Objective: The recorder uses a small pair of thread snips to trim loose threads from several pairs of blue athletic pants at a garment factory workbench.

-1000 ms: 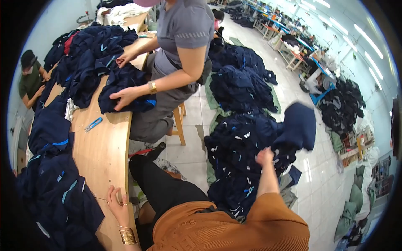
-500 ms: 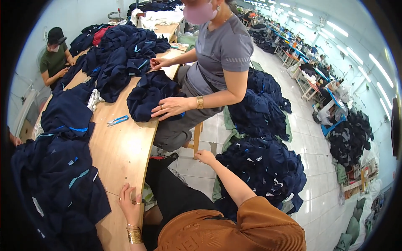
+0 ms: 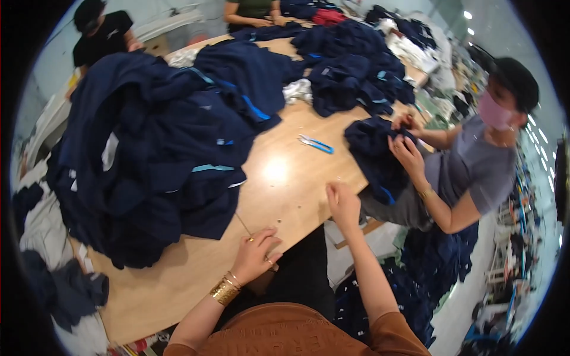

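Observation:
My left hand (image 3: 256, 256) rests on the near edge of the wooden table (image 3: 279, 202), its fingers loosely bent and apart, holding nothing. Over the table's right edge is my right hand (image 3: 344, 206), fingers curled together; whatever they pinch, if anything, is too small to make out. Beyond my hands lie blue-handled thread snips (image 3: 316, 143) on the bare wood. A big heap of navy garments (image 3: 154, 160) with light blue trim covers the left side, its near corner not far from my left hand.
A co-worker (image 3: 475, 160) in a grey shirt sits at the right, both hands on a navy garment (image 3: 380, 157). Two more people stand across the table. More navy garments (image 3: 350, 65) pile up at the back, with a white cloth (image 3: 298, 91) beside them. Dark bundles lie on the floor.
My view has swung to the left. My right hand has come from beside the table to its edge. The co-worker has brought both hands together on the navy garment.

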The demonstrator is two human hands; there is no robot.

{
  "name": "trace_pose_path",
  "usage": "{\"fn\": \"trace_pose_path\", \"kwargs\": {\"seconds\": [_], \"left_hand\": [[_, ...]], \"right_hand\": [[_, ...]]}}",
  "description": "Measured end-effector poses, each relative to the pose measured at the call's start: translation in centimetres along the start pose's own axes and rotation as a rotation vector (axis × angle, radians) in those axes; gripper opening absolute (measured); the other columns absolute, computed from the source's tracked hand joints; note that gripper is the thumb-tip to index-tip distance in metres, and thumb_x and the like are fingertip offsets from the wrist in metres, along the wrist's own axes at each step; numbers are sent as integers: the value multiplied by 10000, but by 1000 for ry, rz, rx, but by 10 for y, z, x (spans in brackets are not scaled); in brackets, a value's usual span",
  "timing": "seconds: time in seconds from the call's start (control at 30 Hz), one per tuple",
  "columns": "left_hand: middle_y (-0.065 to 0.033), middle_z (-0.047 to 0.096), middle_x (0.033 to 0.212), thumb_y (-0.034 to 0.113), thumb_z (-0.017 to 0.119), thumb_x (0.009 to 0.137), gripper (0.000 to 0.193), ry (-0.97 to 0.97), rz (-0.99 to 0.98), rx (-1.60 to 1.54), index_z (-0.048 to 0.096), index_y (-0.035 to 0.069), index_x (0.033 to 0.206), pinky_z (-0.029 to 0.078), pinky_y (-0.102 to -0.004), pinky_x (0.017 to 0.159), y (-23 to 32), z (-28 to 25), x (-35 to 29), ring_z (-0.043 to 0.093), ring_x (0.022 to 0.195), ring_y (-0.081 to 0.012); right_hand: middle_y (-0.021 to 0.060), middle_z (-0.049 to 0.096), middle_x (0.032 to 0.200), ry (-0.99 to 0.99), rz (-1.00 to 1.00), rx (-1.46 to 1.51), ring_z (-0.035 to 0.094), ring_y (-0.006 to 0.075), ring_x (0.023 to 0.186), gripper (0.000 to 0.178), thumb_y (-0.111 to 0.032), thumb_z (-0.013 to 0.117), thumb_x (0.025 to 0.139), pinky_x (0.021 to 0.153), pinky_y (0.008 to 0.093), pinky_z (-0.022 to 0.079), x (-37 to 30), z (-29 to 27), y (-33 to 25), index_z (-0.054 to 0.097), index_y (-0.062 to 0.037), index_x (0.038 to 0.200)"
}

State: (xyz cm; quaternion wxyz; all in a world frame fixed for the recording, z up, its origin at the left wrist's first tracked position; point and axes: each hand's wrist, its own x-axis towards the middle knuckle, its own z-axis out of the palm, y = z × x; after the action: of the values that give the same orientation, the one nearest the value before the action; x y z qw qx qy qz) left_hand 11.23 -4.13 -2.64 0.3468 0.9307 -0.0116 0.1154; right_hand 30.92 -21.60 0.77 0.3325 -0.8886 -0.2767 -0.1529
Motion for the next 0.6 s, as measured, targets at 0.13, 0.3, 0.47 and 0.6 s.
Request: {"fn": "trace_pose_path", "kwargs": {"seconds": [0.13, 0.3, 0.47, 0.6], "left_hand": [[-21, 495, 1235, 294, 632, 785, 289, -11, 16, 10, 581, 148, 1029, 320, -350, 884, 2, 0, 1, 445, 1182, -167], [-43, 503, 1212, 239, 605, 819, 221, -134, 68, -9, 584, 135, 1013, 342, -364, 886, 4, -6, -3, 457, 1167, -189], [-48, 577, 1073, 150, 633, 781, 130, 70, 181, 86, 611, 94, 896, 419, -338, 858, 26, -153, 29, 537, 1043, -227], [-89, 588, 1042, 94, 668, 738, 269, 540, 67, 313, 588, 73, 993, 436, -351, 862, 45, -270, 78, 544, 1004, -265]], "right_hand": [[188, 576, 1069, -84, -146, 16, 532, 362, 996, 341, -119, 601, 794, 862, 400, 418, 73, 52, 42, 545, -26, 1117], [162, 572, 992, 25, -121, -175, 530, 319, 936, 268, -144, 604, 783, 817, 430, 409, 103, 94, 70, 559, -22, 1017], [139, 531, 828, -40, -234, -115, 510, 314, 819, 102, -65, 530, 834, 718, 416, 407, 51, 82, 27, 550, -16, 920], [146, 558, 815, 0, -1, 197, 547, 282, 744, 123, -75, 453, 901, 667, 374, 437, 30, 74, 27, 525, 15, 947]]}}
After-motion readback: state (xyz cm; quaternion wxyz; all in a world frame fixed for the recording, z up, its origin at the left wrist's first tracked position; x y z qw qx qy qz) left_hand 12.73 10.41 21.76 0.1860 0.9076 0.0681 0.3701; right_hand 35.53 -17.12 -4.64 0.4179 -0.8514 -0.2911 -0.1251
